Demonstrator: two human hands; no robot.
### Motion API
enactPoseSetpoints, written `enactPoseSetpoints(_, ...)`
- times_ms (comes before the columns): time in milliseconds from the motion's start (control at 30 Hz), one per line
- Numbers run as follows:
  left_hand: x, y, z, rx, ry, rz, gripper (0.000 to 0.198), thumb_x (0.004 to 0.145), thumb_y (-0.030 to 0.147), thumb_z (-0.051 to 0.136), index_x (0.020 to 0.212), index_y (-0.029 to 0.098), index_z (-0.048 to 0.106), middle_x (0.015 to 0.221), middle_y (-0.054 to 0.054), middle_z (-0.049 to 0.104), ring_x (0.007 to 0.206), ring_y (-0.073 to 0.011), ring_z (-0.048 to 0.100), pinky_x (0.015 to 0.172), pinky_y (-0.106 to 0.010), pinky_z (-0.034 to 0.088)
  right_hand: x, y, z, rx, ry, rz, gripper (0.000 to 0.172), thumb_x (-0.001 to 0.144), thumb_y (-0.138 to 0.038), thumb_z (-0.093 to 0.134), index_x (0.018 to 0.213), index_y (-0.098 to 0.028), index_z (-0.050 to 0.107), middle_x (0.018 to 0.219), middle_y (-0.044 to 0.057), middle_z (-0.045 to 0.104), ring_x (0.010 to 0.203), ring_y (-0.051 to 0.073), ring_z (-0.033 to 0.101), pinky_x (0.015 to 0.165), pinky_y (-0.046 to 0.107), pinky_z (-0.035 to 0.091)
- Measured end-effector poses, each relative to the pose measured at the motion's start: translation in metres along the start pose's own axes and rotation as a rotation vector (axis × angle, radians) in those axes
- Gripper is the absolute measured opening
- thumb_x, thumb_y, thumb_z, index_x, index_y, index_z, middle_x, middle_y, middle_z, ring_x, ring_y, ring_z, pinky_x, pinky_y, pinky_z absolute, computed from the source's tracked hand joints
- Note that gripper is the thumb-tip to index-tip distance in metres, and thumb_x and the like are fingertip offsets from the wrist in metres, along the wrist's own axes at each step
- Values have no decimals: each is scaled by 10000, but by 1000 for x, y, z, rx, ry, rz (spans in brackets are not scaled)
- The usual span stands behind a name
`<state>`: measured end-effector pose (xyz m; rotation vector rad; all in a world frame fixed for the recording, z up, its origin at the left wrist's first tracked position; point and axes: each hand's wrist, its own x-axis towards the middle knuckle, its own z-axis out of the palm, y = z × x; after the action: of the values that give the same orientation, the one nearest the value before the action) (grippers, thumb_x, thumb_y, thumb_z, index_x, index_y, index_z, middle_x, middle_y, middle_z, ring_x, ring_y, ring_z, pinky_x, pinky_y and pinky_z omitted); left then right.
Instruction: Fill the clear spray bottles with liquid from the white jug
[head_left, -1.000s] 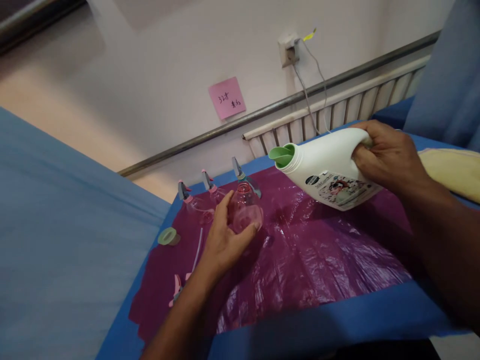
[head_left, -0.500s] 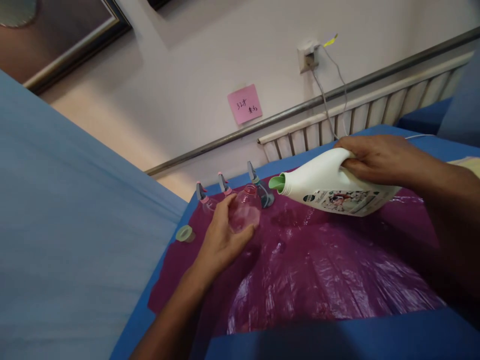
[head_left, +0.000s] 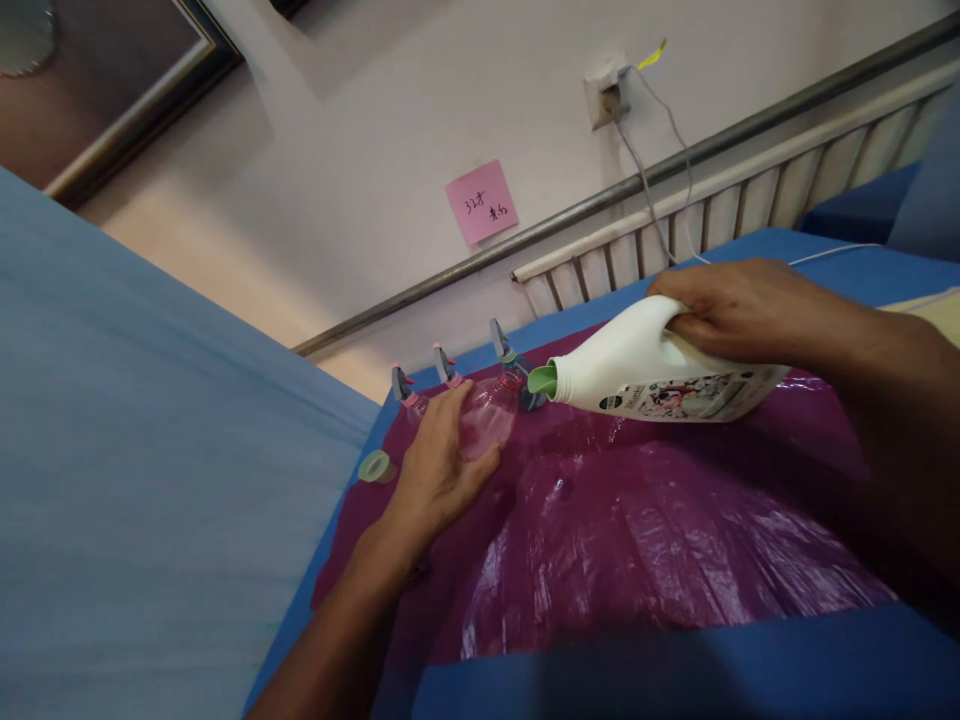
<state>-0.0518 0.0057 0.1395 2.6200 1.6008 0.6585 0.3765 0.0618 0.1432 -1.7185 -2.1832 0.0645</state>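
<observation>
My left hand (head_left: 439, 455) is wrapped round a clear pink bottle (head_left: 491, 415), which leans right with its open mouth toward a white detergent jug (head_left: 611, 365). By its handle, my right hand (head_left: 724, 308) holds that jug on its side, off the sheet. The jug's green spout (head_left: 541, 380) is beside the bottle's mouth; whether they touch I cannot tell, and no stream of liquid shows. Behind my left hand stand two spray bottles with pink collars, one with a grey trigger head (head_left: 401, 382). A bluish spray bottle (head_left: 531, 398) is partly hidden behind the pink bottle.
A pale green cap (head_left: 376, 467) lies left of my left hand on a shiny purple plastic sheet (head_left: 637, 520) over a blue surface (head_left: 750, 670). A blue curtain (head_left: 150, 450) hangs at left. Behind are a radiator (head_left: 675, 230), a pipe and a plugged socket (head_left: 606, 95).
The pink bottle has tipped to the right toward the jug. The jug has shifted slightly left, bringing its spout close to the bottle's mouth. The camera view has also moved a little.
</observation>
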Motion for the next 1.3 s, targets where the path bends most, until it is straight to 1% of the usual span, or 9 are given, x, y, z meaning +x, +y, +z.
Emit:
enactPoseSetpoints(100,1,-2,-3,58,-19,10,860,976,292,800,1745,279,414,1734,-186,566,1600,-436,573,1315,-711,520,0,-3,1,4,12,-1,228,992,-418,542,1083,-302,717,1074,69,814,904,278,682,708,365,315)
enactPoseSetpoints(200,1,-1,-5,89,-47,15,863,987,286,785,1758,287,396,1733,-185,562,1600,-441,568,1291,-723,540,0,-6,2,-8,4,-6,222,989,-408,548,1090,-302,716,1094,69,815,928,282,692,706,366,305)
enactPoseSetpoints(333,-2,-3,-4,119,-44,41,892,992,302,799,1776,331,376,1740,-170,554,1597,-451,574,1268,-723,567,0,-9,2,-47,3,-9,253,1003,-399,541,1139,-305,733,1130,66,819,926,271,681,705,372,287)
enactPoseSetpoints(433,-2,-3,-3,161,-46,66,879,999,304,799,1771,322,379,1751,-174,539,1606,-462,564,1274,-713,567,0,-11,3,-60,7,-9,250,1013,-391,531,1126,-298,734,1125,64,820,901,260,673,697,376,274)
enactPoseSetpoints(667,4,6,-8,260,-77,74,867,984,294,806,1749,292,398,1746,-193,542,1608,-476,570,1242,-704,601,1,-12,1,-46,8,-11,269,1005,-408,564,1164,-308,757,1142,71,831,912,266,668,711,376,275)
enactPoseSetpoints(833,7,11,-11,311,-82,114,827,992,272,776,1737,250,416,1743,-219,537,1624,-476,554,1274,-695,572,2,-15,0,-59,-29,7,259,1022,-397,563,1180,-322,754,1155,56,832,948,279,696,707,372,289)
enactPoseSetpoints(1033,10,13,-14,371,-103,164,826,983,236,768,1730,219,415,1723,-254,543,1595,-502,570,1252,-721,571,3,-17,0,-74,-49,4,276,1034,-417,544,1194,-321,749,1184,56,832,983,288,714,692,374,289)
enactPoseSetpoints(1300,11,18,-20,418,-130,167,844,961,187,758,1735,222,423,1726,-253,536,1576,-511,574,1253,-731,554,4,-19,2,-88,-31,-4,279,1031,-417,537,1188,-331,750,1182,47,836,983,293,721,696,392,307)
